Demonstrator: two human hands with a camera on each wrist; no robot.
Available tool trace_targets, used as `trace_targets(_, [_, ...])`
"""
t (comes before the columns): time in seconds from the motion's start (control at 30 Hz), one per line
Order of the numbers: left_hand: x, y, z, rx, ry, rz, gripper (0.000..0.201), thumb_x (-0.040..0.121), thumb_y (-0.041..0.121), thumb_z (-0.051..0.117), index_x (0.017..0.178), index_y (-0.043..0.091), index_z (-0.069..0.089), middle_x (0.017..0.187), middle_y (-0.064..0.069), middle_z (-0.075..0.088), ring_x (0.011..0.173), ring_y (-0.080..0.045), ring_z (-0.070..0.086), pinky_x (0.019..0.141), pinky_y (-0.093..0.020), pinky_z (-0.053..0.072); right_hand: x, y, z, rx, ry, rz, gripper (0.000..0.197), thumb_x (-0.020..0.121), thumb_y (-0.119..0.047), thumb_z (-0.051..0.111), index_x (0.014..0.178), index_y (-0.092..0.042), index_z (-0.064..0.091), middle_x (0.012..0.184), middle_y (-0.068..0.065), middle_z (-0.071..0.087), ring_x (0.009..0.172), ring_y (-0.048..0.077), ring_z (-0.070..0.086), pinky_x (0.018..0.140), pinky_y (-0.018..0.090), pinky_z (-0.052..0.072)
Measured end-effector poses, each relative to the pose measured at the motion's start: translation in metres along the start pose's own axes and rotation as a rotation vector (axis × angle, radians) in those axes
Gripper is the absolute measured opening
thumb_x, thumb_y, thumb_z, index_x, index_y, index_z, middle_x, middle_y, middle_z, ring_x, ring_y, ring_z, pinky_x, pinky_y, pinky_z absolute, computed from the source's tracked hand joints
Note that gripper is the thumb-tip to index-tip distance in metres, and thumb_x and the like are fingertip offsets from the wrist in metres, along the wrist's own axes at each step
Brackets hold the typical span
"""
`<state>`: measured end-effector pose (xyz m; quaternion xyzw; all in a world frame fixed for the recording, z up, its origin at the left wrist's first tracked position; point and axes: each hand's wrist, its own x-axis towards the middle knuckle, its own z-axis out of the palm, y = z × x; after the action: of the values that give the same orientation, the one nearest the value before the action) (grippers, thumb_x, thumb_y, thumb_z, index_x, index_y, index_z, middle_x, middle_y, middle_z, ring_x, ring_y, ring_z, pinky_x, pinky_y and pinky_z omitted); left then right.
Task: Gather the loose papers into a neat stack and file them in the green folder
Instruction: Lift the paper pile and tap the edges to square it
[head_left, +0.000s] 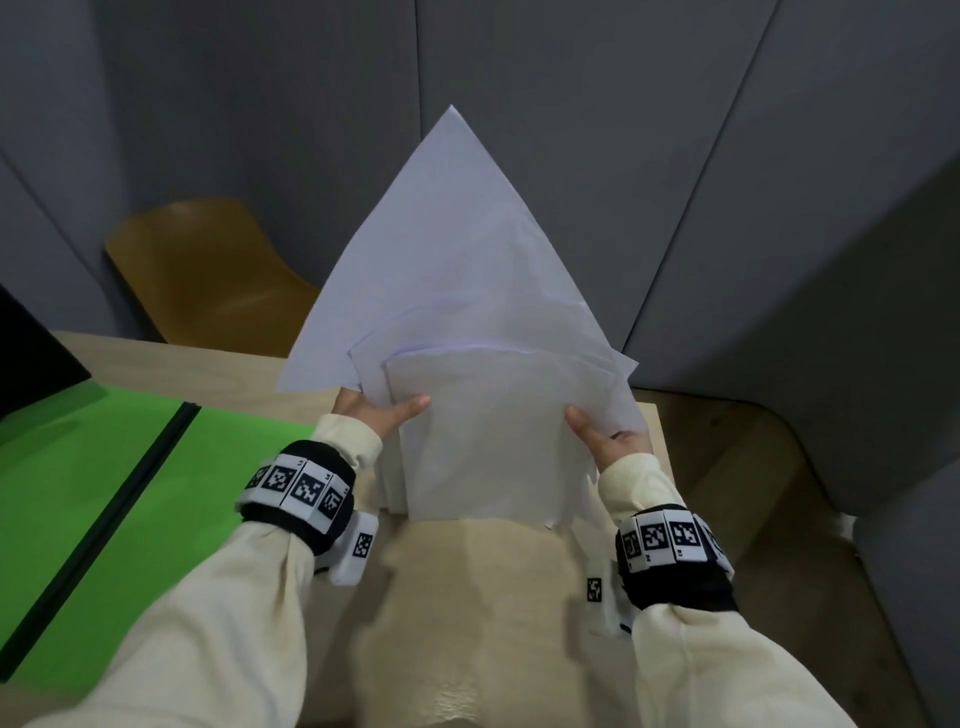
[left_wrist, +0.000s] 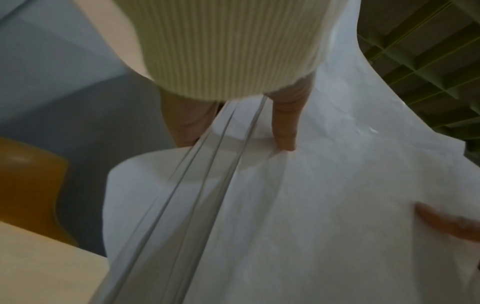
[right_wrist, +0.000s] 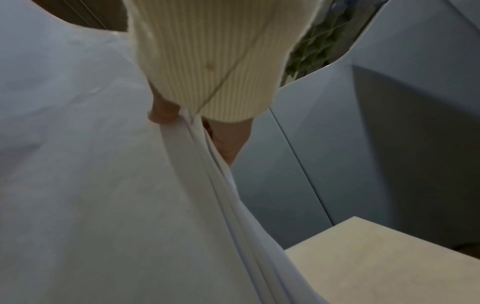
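Two hands, left hand (head_left: 375, 413) and right hand (head_left: 610, 439), pinch several uneven papers (head_left: 457, 312) upright above one desk (head_left: 467, 597), beside one green folder (head_left: 104, 493); fingers clamp the edges.

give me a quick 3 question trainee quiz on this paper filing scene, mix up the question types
1. True or false: the papers are already squared into a neat stack.
2. Multiple choice: where is the green folder?
A. lying open on the table, to the person's left
B. held in the right hand
C. on the yellow chair
3. Fill in: the left hand and the right hand each hold the papers by a side ____.

Key:
1. False; the sheets are fanned at different angles, with one corner pointing up.
2. A
3. edge; thumbs lie on the front sheet, and the wrist views show fingers behind it.
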<state>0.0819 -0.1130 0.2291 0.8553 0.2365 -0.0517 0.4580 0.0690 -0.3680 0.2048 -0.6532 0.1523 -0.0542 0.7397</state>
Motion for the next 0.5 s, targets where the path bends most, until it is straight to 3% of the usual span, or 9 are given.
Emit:
trace_targets(0.07, [0.0, 0.001, 0.003, -0.063, 0.021, -0.007, 0.079, 0.073, 0.043, 0.074, 0.136, 0.005, 0.045, 0.142, -0.012, 0.047, 0.13, -0.03, 0.046, 0.107, -0.032, 0.037, -0.001, 0.002, 0.002, -0.026, -0.014, 0.019, 0.037, 0.078, -0.011, 0.072, 0.108, -0.019, 0.052, 0.077, -0.01, 0.057, 0.07, 0.007, 0.055, 0.076, 0.025, 0.044])
trace_targets(0.2, [0.002, 0.002, 0.003, -0.156, 0.083, -0.006, 0.081, 0.075, 0.036, 0.075, 0.139, 0.001, 0.037, 0.144, -0.013, 0.045, 0.132, -0.03, 0.044, 0.11, -0.033, 0.036, 0.0, 0.0, -0.007, 0.055, -0.079, -0.171, 0.023, 0.077, -0.01, 0.071, 0.091, -0.022, 0.057, 0.08, -0.009, 0.063, 0.069, 0.004, 0.063, 0.058, 0.013, 0.052])
trace_targets(0.3, [0.006, 0.002, 0.004, -0.141, 0.055, 0.024, 0.071, 0.076, 0.034, 0.074, 0.133, 0.001, 0.047, 0.139, -0.014, 0.05, 0.127, -0.03, 0.049, 0.105, -0.03, 0.037, 0.006, 0.001, -0.022, 0.317, -0.129, -0.23, 0.017, 0.069, -0.024, 0.073, 0.072, -0.021, 0.057, 0.073, -0.006, 0.066, 0.067, 0.012, 0.064, 0.058, 0.027, 0.055])
trace_targets(0.37, [0.008, 0.001, 0.004, -0.181, 0.053, 0.043, 0.068, 0.075, 0.03, 0.076, 0.131, 0.002, 0.049, 0.135, -0.014, 0.054, 0.125, -0.03, 0.052, 0.103, -0.032, 0.039, 0.01, 0.009, -0.031, 0.366, -0.131, -0.19, 0.018, 0.07, -0.021, 0.071, 0.066, -0.018, 0.054, 0.066, -0.005, 0.064, 0.063, 0.013, 0.062, 0.058, 0.028, 0.055])
trace_targets(0.43, [0.011, -0.001, 0.005, -0.258, 0.056, 0.072, 0.061, 0.073, 0.022, 0.078, 0.125, 0.0, 0.054, 0.122, -0.014, 0.062, 0.118, -0.031, 0.057, 0.097, -0.032, 0.044, 0.012, 0.019, -0.036, 0.272, -0.093, -0.179, 0.025, 0.071, -0.022, 0.075, 0.062, -0.02, 0.052, 0.06, -0.008, 0.058, 0.058, 0.012, 0.056, 0.059, 0.027, 0.052])
trace_targets(0.5, [0.011, -0.001, 0.006, -0.324, 0.012, 0.104, 0.04, 0.077, 0.01, 0.074, 0.113, -0.004, 0.063, 0.094, -0.008, 0.068, 0.106, -0.028, 0.063, 0.087, -0.028, 0.044, 0.014, 0.031, -0.039, 0.069, -0.051, -0.17, 0.033, 0.075, -0.008, 0.073, 0.058, -0.023, 0.05, 0.052, -0.014, 0.054, 0.052, 0.004, 0.049, 0.059, 0.021, 0.046])
